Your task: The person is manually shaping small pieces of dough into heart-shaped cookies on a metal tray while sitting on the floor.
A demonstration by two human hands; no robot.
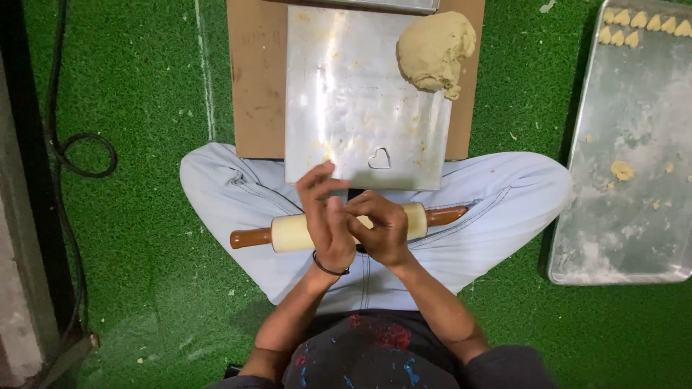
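Observation:
I sit cross-legged on green turf. My left hand [326, 216] and my right hand [378, 227] are pressed together over my lap, fingers rubbing or working something small that I cannot make out. Under them a rolling pin [292, 233] with brown handles lies across my legs. Just beyond the hands a shiny metal sheet [346, 94] rests on a brown board [256, 79]. A heart-shaped cutter [379, 158] lies near the sheet's near edge. At the sheet's far right corner sits a lump of tan dough [435, 50].
A metal baking tray [634, 158] lies on the turf at the right, with several cut dough pieces [641, 25] along its far end and crumbs. A black cable [79, 148] loops at the left beside a dark wall edge.

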